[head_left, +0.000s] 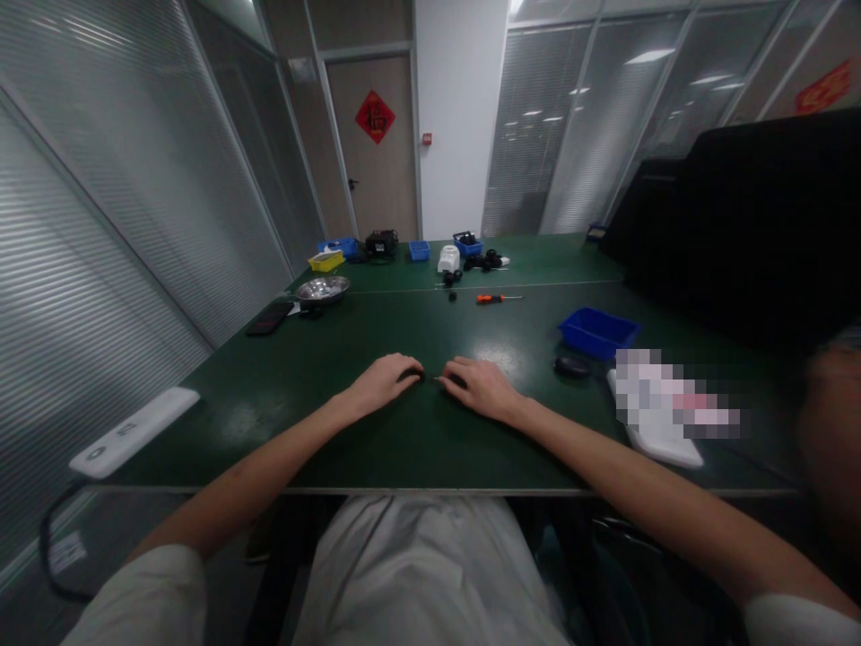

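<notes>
Black, small pieces (pixel 412 373) sit in both hands (pixel 387 379).

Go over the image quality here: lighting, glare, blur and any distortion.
Head view: dim overall, with pale glare patches on the green tabletop and light streaks on the glass partition; head view: wide-angle stretching toward the edges, a blurred shape at far right, and a pixelated patch over the white item; head view: the black bulk shows little detail.

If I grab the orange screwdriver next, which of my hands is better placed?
Probably your right hand: the orange screwdriver lies almost straight beyond it, farther from your left hand. Both appear to hold small dark parts, though.
</notes>
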Demonstrator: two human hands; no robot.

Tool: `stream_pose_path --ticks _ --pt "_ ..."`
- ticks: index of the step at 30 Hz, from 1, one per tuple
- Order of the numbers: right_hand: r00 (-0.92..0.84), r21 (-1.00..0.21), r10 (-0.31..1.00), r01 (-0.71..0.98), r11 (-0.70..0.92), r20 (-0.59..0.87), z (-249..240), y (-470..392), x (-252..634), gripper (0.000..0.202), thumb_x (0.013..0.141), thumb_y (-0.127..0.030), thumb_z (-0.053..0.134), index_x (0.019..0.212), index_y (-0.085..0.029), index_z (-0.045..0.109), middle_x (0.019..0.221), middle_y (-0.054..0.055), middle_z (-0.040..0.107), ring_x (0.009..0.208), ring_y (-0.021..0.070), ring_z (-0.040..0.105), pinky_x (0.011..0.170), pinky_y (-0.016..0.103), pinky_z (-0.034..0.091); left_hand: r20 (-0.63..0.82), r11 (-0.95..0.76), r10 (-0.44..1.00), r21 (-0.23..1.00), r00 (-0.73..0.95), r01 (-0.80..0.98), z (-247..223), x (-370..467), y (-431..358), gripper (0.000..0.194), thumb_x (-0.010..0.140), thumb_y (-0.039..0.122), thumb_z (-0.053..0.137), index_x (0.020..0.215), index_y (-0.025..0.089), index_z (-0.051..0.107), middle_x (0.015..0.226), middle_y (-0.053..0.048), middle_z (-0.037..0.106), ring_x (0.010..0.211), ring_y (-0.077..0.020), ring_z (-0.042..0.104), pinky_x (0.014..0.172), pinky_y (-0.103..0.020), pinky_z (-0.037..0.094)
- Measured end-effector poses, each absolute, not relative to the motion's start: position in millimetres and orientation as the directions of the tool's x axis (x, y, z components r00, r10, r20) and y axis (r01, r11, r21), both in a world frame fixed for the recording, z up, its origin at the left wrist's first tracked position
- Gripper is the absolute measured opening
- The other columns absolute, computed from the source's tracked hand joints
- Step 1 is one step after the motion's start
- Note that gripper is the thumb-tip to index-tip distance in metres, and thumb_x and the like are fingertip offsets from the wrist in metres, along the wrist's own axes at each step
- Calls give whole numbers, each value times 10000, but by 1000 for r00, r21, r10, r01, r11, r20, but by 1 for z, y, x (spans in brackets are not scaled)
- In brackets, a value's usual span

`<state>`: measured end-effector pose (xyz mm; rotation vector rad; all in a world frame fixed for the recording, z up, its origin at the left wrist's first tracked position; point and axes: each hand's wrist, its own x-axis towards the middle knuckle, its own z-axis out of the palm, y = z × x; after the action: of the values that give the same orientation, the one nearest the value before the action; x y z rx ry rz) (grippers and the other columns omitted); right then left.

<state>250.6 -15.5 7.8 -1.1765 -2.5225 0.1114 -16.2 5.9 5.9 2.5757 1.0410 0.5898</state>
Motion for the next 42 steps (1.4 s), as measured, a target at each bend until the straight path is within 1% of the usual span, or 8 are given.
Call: stream_pose_path --ticks 3,7,11,15,20,28,34,42 --pt "-595 -225 752 721 655 282 8 -16 251 279 1055 -424 467 1051 -218 655 983 36 664 788 145 585 665 273 324 218 -586 802 468 556 661 10 -60 19 305 989 357 581 1232 218 704 1217 -73 696 1081 -220 655 934 -333 512" --pt "-595 -228 758 725 650 268 9 -16 250 288 1056 -428 464 1048 -215 658 986 40 667 786 147 589 661 276 326 196 -254 963 431 185 866 20 -169 45 359 938 311 638 1269 189 704 1239 -91 706 1087 -248 664 948 -332 505" --pt "-594 -227 762 730 645 257 8 -15 249 283 1054 -425 471 1067 -219 664 1001 42 669 790 149 592 656 275 323 231 52 966 262 -115 964 24 -280 55 328 907 241 673 1209 127 738 1174 -98 738 1107 -247 655 981 -296 454" --pt "-585 -218 767 738 638 265 5 -14 248 282 1052 -427 474 1060 -222 668 985 36 671 797 151 596 662 277 322 242 213 933 231 -268 949 17 -330 43 328 893 231 706 1183 82 740 1091 -85 756 1040 -227 641 937 -284 432" --pt "-589 -226 762 731 644 268 4 -14 249 284 1053 -429 468 1060 -226 666 994 31 675 792 149 595 654 274 320 236 274 910 276 -341 921 11 -333 35 338 912 295 706 1176 86 743 1054 -72 759 989 -195 618 871 -236 406" --pt "-592 -227 763 730 644 259 7 -15 250 286 1051 -428 472 1058 -223 671 991 37 677 796 154 598 654 274 321 277 318 873 303 -402 898 9 -329 36 351 911 274 701 1199 76 726 948 -52 744 890 -181 625 827 -233 411" --pt "-588 -238 774 737 632 235 9 -15 250 275 1046 -428 485 1078 -227 670 1021 42 685 790 154 605 645 273 328 325 274 881 242 -344 931 9 -320 30 289 924 210 641 1159 74 741 993 -58 749 957 -187 635 888 -242 420" --pt "-594 -223 764 732 644 253 5 -13 250 291 1046 -445 476 1063 -228 669 1015 40 688 805 159 610 657 276 328 340 256 898 114 -279 960 11 -313 27 313 908 173 616 1173 65 743 1050 -97 749 981 -213 619 896 -258 418"
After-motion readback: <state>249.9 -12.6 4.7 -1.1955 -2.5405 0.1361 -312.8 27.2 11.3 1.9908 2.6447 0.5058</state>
